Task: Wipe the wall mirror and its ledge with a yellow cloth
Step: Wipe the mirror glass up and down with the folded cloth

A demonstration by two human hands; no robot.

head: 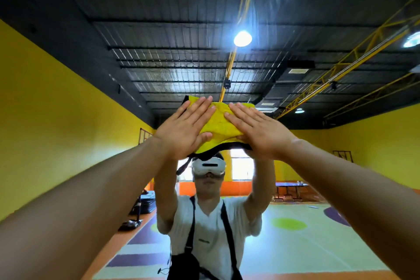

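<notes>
The wall mirror (306,223) fills almost the whole view and reflects the hall and me. A yellow cloth (220,123) with a dark trim lies flat against the glass, above head height. My left hand (185,128) presses on the cloth's left part with straight fingers pointing up and to the right. My right hand (258,130) presses on its right part, fingers straight and pointing up and to the left. Both arms reach up from the bottom corners. The ledge is out of view.
In the mirror I see a yellow-walled hall with a dark ceiling, bright lamps (242,38), yellow trusses and a coloured floor. Table-tennis tables (292,185) stand at the reflected far right, and dark gear (145,202) sits at the left wall.
</notes>
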